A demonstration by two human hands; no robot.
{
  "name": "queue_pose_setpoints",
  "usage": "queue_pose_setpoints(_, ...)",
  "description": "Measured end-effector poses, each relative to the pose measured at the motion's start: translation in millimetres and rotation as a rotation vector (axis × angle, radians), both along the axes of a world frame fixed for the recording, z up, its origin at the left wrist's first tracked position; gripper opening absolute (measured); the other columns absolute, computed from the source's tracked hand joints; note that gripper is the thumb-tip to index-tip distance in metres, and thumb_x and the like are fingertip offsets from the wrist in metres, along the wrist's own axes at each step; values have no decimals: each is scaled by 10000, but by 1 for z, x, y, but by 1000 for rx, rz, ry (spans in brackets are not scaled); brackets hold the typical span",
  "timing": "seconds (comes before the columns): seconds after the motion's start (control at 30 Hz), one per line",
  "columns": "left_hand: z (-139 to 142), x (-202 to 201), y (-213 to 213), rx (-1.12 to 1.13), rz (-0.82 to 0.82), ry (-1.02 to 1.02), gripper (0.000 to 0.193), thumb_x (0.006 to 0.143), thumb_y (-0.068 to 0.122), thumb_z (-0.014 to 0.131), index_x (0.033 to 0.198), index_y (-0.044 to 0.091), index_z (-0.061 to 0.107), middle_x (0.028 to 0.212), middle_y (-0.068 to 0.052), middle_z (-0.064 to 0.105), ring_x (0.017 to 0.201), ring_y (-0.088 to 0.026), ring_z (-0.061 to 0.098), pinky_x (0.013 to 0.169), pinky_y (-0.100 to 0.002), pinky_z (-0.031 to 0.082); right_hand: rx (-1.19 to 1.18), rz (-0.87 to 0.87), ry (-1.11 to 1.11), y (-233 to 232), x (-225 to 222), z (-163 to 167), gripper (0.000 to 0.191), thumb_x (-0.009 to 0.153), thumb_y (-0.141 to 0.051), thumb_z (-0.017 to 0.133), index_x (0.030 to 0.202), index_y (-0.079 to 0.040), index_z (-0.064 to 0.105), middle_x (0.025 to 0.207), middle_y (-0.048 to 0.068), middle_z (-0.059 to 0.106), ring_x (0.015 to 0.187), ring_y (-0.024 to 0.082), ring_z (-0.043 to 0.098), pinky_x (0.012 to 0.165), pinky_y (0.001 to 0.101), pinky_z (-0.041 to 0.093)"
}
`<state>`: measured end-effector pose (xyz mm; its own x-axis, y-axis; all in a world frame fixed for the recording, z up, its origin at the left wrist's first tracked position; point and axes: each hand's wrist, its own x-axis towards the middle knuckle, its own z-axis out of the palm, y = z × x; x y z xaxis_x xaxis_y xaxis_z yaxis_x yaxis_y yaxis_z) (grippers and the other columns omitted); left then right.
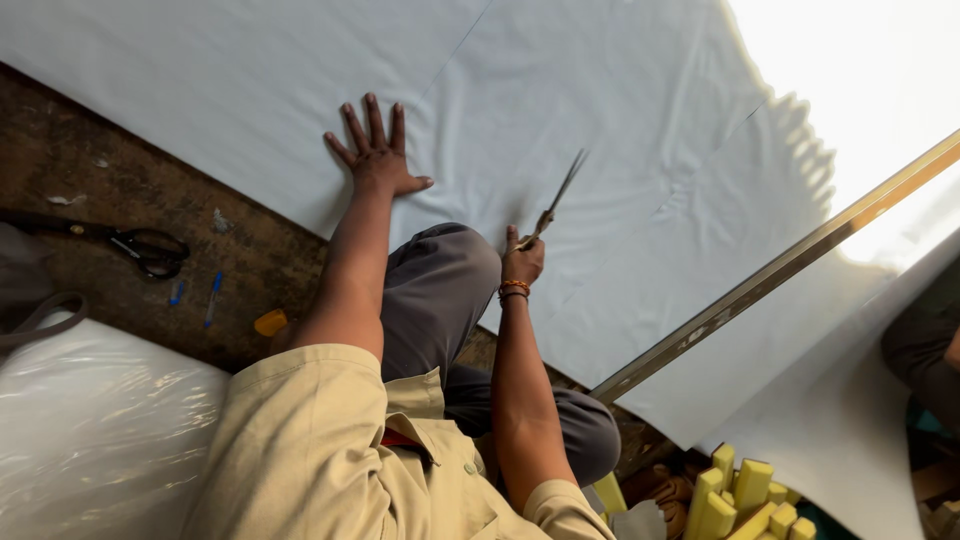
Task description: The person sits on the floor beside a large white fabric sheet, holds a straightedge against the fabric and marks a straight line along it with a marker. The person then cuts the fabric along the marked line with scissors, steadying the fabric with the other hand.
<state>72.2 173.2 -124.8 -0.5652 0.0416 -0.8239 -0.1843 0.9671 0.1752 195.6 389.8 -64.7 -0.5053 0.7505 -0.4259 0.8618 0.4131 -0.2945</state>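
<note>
Left hand (375, 155) pressed flat, fingers spread, on white fabric (560, 90); right hand (522, 262) clamped on scissors (558, 198), blades parted above the fabric.

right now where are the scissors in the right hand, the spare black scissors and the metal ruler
scissors in the right hand (558, 200), head view, on the blades
black scissors (150, 248), head view, on the handle loops
metal ruler (770, 272), head view, mid-length
</note>
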Motion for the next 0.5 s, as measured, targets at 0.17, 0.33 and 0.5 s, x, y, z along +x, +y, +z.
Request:
queue_pose_setpoints(0.17,2,5,-9,64,-23,6,1452,669,767,748,1613,313,-258,1644,-155,-363,1460,-506,-344,1090,-860,-74,-46,31,-194,-85,44,-9,564,843,-589,746,963,-53,619,933,148,703,888,325,679,815,453,546)
queue_pose_setpoints(0.33,18,-9,-29,196,-82,-83,1412,681,833,680,1597,286,-244,1655,-186,-351,1453,-500,-357,1082,-856,-48,8,-6,-251,-94,66,-10,538,873,-556,731,991,-42,623,978,177,709,922,358,680,814,469,542)
queue_pose_setpoints(0.5,19,-18,-74,554,58,-117,916,942,744,461,1645,243,155,1730,-135,-83,1555,-424,-168,1173,-740,25,-74,-73,-225,-82,86,-2,623,851,-617,729,997,-17,642,948,201,740,877,339,723,827,435,561)
